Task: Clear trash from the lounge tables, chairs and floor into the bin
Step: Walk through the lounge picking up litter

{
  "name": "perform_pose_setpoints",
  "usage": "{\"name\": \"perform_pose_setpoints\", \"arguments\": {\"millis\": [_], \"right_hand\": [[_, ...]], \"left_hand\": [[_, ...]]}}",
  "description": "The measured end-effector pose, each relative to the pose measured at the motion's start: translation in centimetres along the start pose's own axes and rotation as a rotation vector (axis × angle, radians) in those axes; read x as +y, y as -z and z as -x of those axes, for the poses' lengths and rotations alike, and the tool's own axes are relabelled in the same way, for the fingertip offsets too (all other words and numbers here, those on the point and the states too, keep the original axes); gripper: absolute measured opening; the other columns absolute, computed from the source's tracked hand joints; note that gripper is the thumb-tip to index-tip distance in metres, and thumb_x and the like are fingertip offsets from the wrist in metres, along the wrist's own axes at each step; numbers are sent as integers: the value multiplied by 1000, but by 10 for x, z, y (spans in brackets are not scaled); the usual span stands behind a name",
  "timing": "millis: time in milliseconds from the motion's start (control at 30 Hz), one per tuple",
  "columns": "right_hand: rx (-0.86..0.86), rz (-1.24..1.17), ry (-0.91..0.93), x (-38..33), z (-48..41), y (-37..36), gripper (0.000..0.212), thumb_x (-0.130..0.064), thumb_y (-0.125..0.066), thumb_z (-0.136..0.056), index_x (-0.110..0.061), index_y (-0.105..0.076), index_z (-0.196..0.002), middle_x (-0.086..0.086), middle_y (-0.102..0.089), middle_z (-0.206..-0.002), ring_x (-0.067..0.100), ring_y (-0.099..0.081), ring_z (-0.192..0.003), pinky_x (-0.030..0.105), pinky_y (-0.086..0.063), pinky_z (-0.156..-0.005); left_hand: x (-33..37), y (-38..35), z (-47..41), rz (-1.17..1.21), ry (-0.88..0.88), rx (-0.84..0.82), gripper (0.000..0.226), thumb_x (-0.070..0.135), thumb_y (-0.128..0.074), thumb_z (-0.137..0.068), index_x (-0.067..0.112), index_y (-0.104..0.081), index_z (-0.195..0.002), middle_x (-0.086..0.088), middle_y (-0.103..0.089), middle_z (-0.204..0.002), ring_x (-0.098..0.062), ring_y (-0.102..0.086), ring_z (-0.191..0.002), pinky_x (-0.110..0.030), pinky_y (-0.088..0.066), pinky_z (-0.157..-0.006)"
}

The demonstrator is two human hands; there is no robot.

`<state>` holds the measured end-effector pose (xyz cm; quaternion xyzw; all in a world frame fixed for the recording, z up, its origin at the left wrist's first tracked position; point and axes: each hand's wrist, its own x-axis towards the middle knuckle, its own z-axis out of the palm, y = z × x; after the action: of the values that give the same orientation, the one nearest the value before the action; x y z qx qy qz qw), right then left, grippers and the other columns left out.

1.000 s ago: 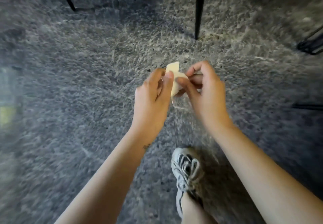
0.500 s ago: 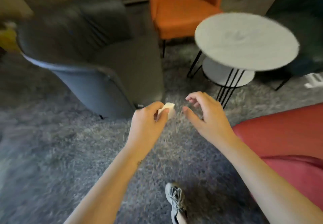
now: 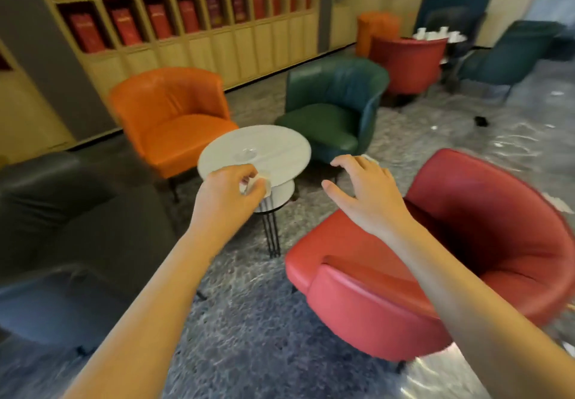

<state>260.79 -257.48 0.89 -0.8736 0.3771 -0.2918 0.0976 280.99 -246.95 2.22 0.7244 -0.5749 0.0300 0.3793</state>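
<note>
Cream-coloured scrap of paper (image 3: 260,184) is pinched in my left hand (image 3: 227,196). My thumb and curled fingers are clamped on it, and only a corner pokes out. My right hand (image 3: 362,194) is off to the right of it, not touching. Its fingers are spread and loosely bent, with nothing in it.

Just past my left hand is the round table (image 3: 280,146), with a pale top and thin black legs. There's something clear sitting in the middle of the top, too blurry to say what. Below my right hand and forearm is the red chair (image 3: 482,243). Left of my left arm is the grey chair (image 3: 77,212).

Beyond the table, the orange chair (image 3: 174,118) is up and left of my left hand. The green chair (image 3: 333,112) is straight out past my right hand. A small white bit (image 3: 369,158) peeks out right behind my right fingers, and I can't tell what it is.

Further out to the right of my right hand, the carpet (image 3: 249,321) has a small black thing (image 3: 480,121) on it. Way back there's a far table (image 3: 438,36) with white stuff on top. The wall shelf (image 3: 186,40) well beyond my left hand is full of red books (image 3: 124,25).
</note>
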Motion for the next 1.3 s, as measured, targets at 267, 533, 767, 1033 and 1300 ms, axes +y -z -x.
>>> {"name": "perform_pose_setpoints", "arguments": {"millis": [267,533,767,1033,1300], "right_hand": [[122,185,-236,171,87,157,43,-47,-50,-86,-23,-49,-122,-1,-54,-125,24,-46,-117,38,-31,-93],[161,304,-513,334,207,299,46,-48,-49,-88,-22,-48,-126,0,-52,-127,23,-44,-118,36,-27,-97],[246,395,-726,420,300,371,47,-47,-49,-89,-20,-48,-127,2,-52,-127,24,-45,-116,35,-29,-92],[243,437,-916,529,367,406,45,-47,-48,-90,-20,-48,-126,1,-52,-128,23,-44,-117,37,-28,-95],[156,411,-959,711,362,422,44,-44,-48,-91,-19,-49,-126,1,-53,-128,22,-45,-118,37,-28,-98]], "left_hand": [[211,-138,-22,68,-266,-92,17,24,-59,-85,11,-65,-76,-4,-65,-75,-21,-56,-73,-34,-42,-64],[417,-285,-5,254,-490,-271,14,21,-62,-82,10,-67,-75,-9,-67,-76,-28,-61,-74,-37,-46,-69],[536,-380,15,329,-665,-448,37,37,-48,-78,5,-67,-73,-10,-66,-74,-28,-60,-74,-39,-45,-67],[635,-504,32,411,-742,-584,17,18,-64,-84,3,-66,-77,-6,-64,-74,-26,-60,-72,-32,-40,-62],[714,-676,3,429,-666,-683,18,17,-65,-85,-1,-70,-84,-13,-70,-87,-27,-64,-85,-37,-51,-75]]}}
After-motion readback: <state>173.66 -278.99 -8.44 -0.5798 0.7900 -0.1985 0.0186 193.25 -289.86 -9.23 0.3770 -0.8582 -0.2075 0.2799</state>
